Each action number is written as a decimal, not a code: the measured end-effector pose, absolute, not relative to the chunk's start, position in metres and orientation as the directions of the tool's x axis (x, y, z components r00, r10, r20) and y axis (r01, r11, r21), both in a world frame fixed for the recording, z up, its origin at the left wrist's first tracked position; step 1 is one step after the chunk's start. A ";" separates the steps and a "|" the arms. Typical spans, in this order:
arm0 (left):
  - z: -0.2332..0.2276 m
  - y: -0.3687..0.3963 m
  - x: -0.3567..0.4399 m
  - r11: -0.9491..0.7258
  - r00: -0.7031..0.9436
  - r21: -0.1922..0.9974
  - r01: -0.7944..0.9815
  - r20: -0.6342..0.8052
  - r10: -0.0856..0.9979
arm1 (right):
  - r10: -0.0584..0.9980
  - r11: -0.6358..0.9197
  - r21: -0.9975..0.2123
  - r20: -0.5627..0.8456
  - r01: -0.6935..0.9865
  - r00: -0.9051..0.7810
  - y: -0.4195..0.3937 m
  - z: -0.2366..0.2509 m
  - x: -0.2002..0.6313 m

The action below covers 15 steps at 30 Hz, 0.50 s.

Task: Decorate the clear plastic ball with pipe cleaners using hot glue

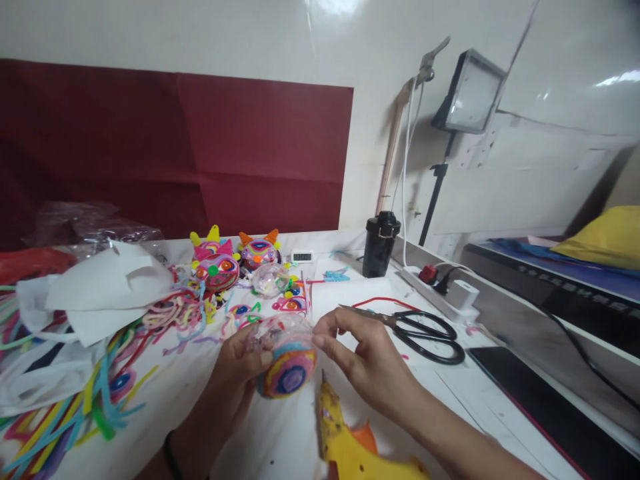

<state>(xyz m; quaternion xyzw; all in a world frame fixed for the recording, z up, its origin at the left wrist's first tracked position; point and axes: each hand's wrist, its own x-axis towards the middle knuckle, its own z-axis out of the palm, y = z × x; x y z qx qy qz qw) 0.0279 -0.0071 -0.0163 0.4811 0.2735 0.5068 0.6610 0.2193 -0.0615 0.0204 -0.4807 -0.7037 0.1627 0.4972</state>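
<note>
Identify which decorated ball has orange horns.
The finished ball at the back right, beside the yellow-horned one. The ball held in both hands shows no horns.

Both hands, left [240, 367] and right [367, 363], seemingly pinch together, fingers curled.

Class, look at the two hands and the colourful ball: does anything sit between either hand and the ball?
Nothing visible does. The left hand grips the colourful ball directly, and the right hand pinches at its clear top. The yellow glue gun lies on the table below them, and the scissors lie off to the right.
</note>
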 end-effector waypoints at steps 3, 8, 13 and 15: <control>-0.017 -0.006 0.028 0.039 0.337 0.909 -0.416 0.114 0.935 | 0.870 0.444 -0.745 0.492 0.498 -0.040 -0.061 0.019 0.219; -0.018 -0.008 0.030 0.049 0.315 0.909 -0.414 0.093 0.944 | 0.899 0.407 -0.787 0.436 0.464 -0.050 -0.060 0.019 0.219; -0.015 -0.012 0.034 0.054 0.313 0.897 -0.439 0.096 0.945 | 0.910 0.399 -0.820 0.410 0.410 -0.065 -0.058 0.017 0.220; -0.013 -0.013 0.035 0.062 0.307 0.890 -0.451 0.090 0.947 | 0.921 0.378 -0.844 0.383 0.381 -0.066 -0.057 0.016 0.221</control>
